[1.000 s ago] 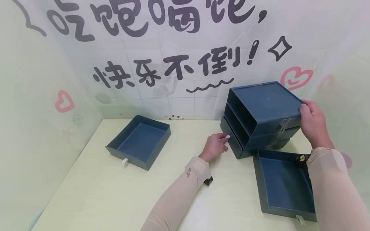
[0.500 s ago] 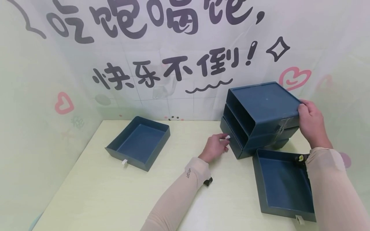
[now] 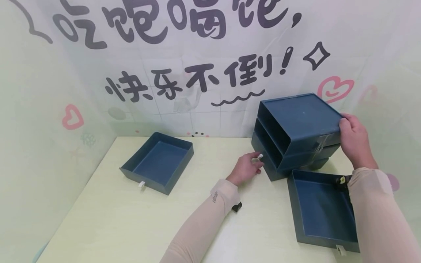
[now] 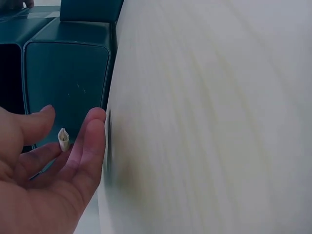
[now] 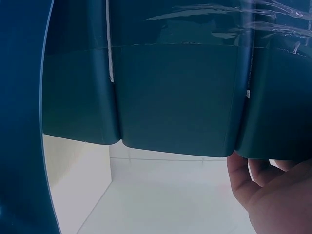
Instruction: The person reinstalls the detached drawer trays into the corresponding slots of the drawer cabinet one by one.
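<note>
A dark blue drawer cabinet [image 3: 304, 117] of three stacked units stands at the back right. Its top two slots gape; a drawer front [image 3: 267, 166] fills the bottom one. My left hand [image 3: 245, 168] is at that front, thumb and fingers either side of its white pull tab [image 4: 64, 140]. In the left wrist view, the thumb is apart from the tab and the fingers are loosely bent. My right hand [image 3: 356, 140] grips the top unit's right end, its fingers [image 5: 239, 178] behind the edge in the right wrist view.
An empty blue drawer [image 3: 161, 160] with a white tab lies at the table's left. Another blue drawer [image 3: 323, 208] lies before the cabinet, partly hidden by my right sleeve [image 3: 381, 212]. A printed cloth [image 3: 197, 120] hangs behind the pale table [image 3: 131, 226].
The bottom drawer front has slid slightly inward, nearly flush with the cabinet. My left fingers have loosened around the tab and follow it slightly right. My right hand stays in place.
</note>
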Available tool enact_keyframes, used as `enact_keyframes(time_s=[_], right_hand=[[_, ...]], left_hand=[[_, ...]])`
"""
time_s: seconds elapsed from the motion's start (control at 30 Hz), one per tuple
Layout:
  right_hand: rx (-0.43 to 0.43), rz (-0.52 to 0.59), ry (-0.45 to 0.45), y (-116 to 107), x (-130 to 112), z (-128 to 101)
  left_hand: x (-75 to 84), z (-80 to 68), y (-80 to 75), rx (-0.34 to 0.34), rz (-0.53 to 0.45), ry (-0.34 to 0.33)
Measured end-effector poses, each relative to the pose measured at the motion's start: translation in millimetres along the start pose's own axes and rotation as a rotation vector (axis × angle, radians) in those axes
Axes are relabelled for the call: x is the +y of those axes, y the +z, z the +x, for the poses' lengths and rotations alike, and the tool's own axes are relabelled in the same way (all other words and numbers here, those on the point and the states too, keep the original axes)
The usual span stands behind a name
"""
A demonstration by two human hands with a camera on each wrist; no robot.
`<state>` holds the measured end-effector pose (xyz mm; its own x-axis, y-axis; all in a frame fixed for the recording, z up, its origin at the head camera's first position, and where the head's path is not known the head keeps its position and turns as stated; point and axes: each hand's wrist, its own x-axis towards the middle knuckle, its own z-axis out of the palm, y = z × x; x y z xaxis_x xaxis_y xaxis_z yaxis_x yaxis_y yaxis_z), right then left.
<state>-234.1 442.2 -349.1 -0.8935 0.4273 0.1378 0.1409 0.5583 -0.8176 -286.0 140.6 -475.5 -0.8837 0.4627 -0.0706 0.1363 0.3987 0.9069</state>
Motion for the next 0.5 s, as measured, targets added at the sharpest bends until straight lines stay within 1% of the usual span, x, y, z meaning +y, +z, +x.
enact_keyframes(time_s=[0.33, 0.5], right_hand=[[-0.027, 0.001, 0.001, -1.9, 0.2, -1.5], [-0.024, -0.001, 0.005, -2.7, -0.3, -2.0]], left_hand=[[-0.1, -0.7, 0.2, 0.002, 0.023, -0.003], [-0.3, -2.1, -3.4, 0.054, 0.014, -0.003]])
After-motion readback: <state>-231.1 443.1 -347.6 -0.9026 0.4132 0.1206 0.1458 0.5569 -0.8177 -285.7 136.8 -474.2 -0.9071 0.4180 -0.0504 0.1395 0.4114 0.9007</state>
